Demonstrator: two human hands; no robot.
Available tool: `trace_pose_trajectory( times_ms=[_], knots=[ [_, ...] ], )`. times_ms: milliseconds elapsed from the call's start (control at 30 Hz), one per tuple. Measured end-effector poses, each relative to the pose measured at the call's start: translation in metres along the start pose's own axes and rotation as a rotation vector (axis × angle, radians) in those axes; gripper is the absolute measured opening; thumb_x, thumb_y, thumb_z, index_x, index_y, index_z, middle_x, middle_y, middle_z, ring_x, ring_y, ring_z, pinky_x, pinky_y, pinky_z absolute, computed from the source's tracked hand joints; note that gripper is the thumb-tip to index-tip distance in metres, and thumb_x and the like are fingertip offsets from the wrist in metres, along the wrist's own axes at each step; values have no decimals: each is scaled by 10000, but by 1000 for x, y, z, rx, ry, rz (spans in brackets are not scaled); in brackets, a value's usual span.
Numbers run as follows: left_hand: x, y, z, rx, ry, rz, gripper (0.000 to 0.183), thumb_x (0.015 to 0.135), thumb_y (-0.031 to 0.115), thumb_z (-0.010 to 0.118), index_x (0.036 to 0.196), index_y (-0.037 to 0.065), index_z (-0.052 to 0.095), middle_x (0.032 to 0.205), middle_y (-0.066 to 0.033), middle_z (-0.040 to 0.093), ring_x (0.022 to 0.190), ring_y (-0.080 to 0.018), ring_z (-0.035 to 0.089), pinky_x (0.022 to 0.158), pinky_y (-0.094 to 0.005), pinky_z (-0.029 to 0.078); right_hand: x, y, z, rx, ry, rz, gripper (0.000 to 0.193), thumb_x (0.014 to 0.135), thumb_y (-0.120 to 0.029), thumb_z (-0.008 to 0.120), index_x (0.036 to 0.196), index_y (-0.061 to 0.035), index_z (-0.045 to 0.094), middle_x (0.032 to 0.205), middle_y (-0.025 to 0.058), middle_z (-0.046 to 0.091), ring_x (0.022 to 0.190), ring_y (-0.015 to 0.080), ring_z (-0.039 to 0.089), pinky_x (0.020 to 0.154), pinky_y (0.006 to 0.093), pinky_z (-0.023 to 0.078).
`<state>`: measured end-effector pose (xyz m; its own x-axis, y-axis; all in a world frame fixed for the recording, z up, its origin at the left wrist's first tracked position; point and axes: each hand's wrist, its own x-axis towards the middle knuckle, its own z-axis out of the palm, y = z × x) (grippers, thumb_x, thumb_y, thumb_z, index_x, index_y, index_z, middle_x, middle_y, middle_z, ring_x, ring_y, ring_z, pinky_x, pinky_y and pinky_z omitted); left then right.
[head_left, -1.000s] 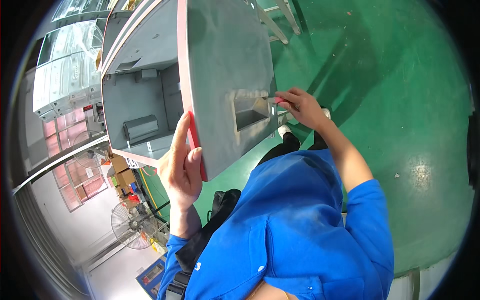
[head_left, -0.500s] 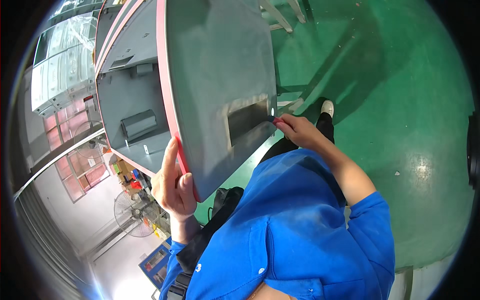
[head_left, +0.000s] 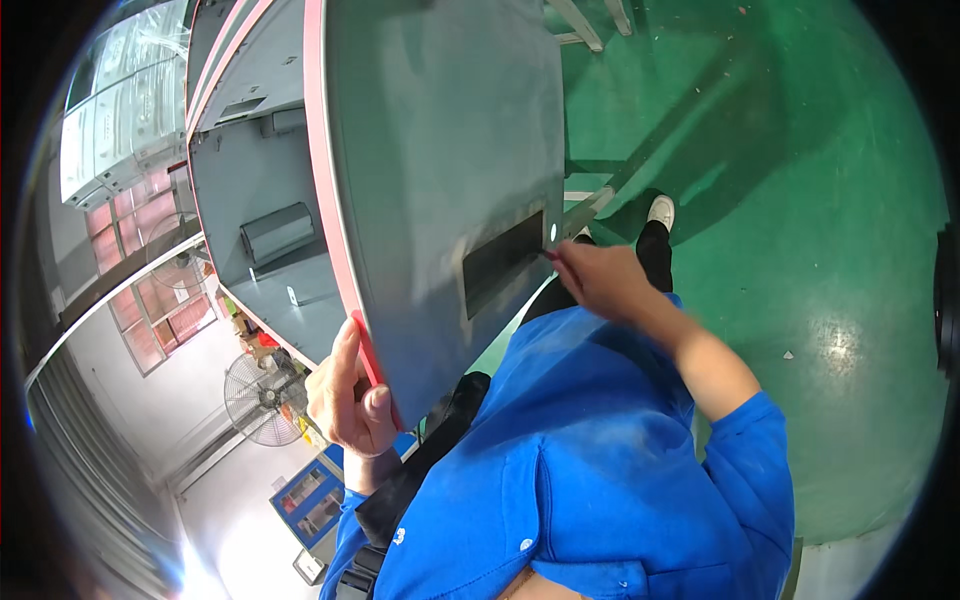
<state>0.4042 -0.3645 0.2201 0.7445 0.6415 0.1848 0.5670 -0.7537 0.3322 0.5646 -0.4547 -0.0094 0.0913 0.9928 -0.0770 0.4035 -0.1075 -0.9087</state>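
Spread left hand point(head_left: 347, 408) along red edge point(head_left: 366, 347) of flat grey metal panel point(head_left: 440, 140). Pinched small red object point(head_left: 551, 255) in right hand point(head_left: 605, 282), beside open green floor point(head_left: 810, 230).

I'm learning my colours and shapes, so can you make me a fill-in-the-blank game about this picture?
1. The bare left hand touches the edge of a flat ____ metal panel.
2. The bare right hand, holding a slim red object, is beside a dark opening shaped like a ____.
3. The smooth, shiny floor is ____.
4. The person's cloth shirt is ____.

Missing words: grey; rectangle; green; blue.
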Motion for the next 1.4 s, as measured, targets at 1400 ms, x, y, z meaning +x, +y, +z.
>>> trace_pose_trajectory(
  times_ms=[1400],
  knots=[
    [-14, -14, -5, 1, 108, 152, 488, 852, 354, 546, 1103, -61, 492, 595, -77, 498, 481, -159, 443, 444, -289, 343, 4, -3, -17, -195, -197, -126, 130, 761, -85, 519, 870, -36, 467, 721, 105, 510, 531, 252, 570, 470, 357, 463]
  ],
)
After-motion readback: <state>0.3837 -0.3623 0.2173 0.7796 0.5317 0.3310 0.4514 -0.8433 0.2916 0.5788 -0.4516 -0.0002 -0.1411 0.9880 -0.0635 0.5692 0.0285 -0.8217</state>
